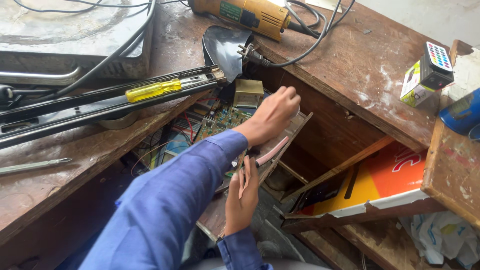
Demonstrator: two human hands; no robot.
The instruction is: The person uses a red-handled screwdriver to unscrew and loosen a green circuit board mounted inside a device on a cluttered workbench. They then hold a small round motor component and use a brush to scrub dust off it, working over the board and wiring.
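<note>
I'm reaching my left hand (272, 112), fingers curled shut, over the green circuit board (225, 119) at twelve o'clock, while my right hand (242, 197), half-open, is steadying the pink-handled tool (272, 151); next likely needs careful pinching.

Around our worn wooden workbench (360, 65)

We see a yellow angle grinder (245, 14) at the top edge, its black cable (305, 52) looping to a plug (248, 54). A yellow-handled screwdriver (152, 90) lies on a long black metal rail (100, 102), and a slim grey screwdriver (32, 166) rests lower left. At the right, a remote with coloured buttons (436, 64) sits on a small box (413, 85), near an orange and yellow panel (385, 180).
</note>
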